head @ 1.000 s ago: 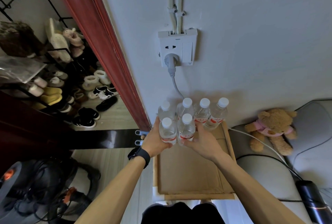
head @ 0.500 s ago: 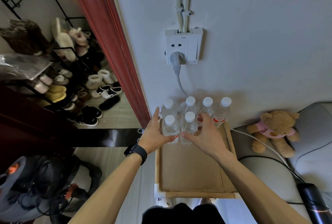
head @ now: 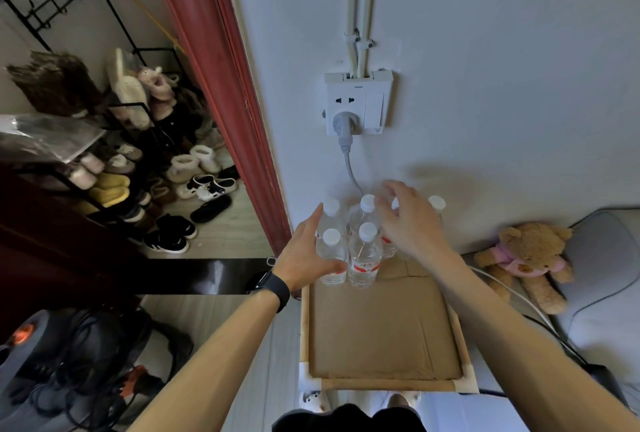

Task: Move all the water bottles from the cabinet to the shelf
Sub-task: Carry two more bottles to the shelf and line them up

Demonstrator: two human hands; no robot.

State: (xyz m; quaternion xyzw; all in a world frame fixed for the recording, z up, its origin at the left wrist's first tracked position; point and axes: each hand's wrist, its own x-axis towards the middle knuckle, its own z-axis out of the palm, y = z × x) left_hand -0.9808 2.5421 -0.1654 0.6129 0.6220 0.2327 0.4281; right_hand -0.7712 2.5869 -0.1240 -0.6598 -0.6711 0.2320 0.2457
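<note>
Left hand [head: 304,253] lays straight fingers on front-left bottle [head: 333,249]; right hand [head: 414,224] hovers, fingers spread.

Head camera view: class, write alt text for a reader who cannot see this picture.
Two bare hands meet a cluster of clear, white-capped water bottles standing at the wall end of a cardboard-lined surface: the left hand rests against their left side, the right hand hovers above the back ones. A wall socket is above, a teddy bear right, shoes left.
</note>
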